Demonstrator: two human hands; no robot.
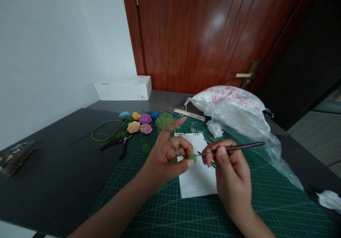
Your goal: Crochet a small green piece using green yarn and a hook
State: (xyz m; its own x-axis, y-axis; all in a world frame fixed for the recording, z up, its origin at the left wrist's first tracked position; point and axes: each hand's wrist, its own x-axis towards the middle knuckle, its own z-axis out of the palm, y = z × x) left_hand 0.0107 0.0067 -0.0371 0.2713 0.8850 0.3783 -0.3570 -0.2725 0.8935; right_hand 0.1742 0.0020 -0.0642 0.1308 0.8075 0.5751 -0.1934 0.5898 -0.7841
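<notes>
The left hand [166,154] pinches a small green crocheted piece [191,158], and the right hand [232,170] holds a dark-handled hook [246,146] whose tip reaches it. Below, a lined sheet [197,185] lies on a green cutting mat [151,206] covering part of the dark tabletop [66,181]. Beyond, crocheted flowers [145,119] lie beside green yarn [163,120].

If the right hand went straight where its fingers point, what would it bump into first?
Probably the green crocheted piece pinched in the left hand, though depth is hard to judge.
</notes>
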